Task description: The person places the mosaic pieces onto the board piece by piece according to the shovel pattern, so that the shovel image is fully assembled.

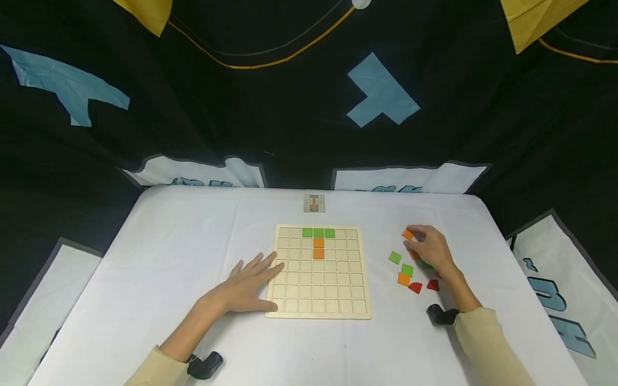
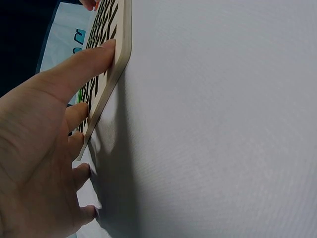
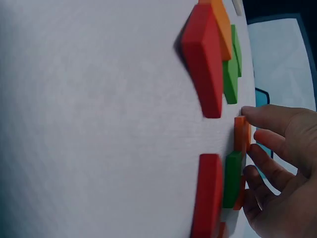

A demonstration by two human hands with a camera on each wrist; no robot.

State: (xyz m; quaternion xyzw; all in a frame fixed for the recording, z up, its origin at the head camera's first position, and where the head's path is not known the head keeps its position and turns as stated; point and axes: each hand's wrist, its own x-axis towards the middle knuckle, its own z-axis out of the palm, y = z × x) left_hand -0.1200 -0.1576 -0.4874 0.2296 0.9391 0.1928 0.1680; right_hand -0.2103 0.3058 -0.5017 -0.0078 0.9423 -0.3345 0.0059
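Observation:
My left hand (image 1: pixel 248 287) lies with fingers spread at the left edge of a square wooden grid board (image 1: pixel 318 313). Its thumb tip rests on the board's near left corner, as the left wrist view also shows. Three green square tiles (image 1: pixel 318 232) fill part of the board's top row, with two orange square tiles (image 1: pixel 318 248) in a column below the middle one. To the right of the board, my right hand (image 1: pixel 432 249) pinches an orange square tile (image 1: pixel 407 234) between thumb and fingers, low over the table. Another orange tile (image 3: pixel 240 131) lies right under that hand.
Loose green tiles (image 1: pixel 395 257), an orange tile (image 1: pixel 403 279) and red curved-edge pieces (image 1: pixel 415 288) lie between the board and my right forearm. A small pattern card (image 1: pixel 314 203) sits beyond the board. Black cloth (image 1: pixel 289 128) hangs behind the white-covered table (image 1: pixel 193 230).

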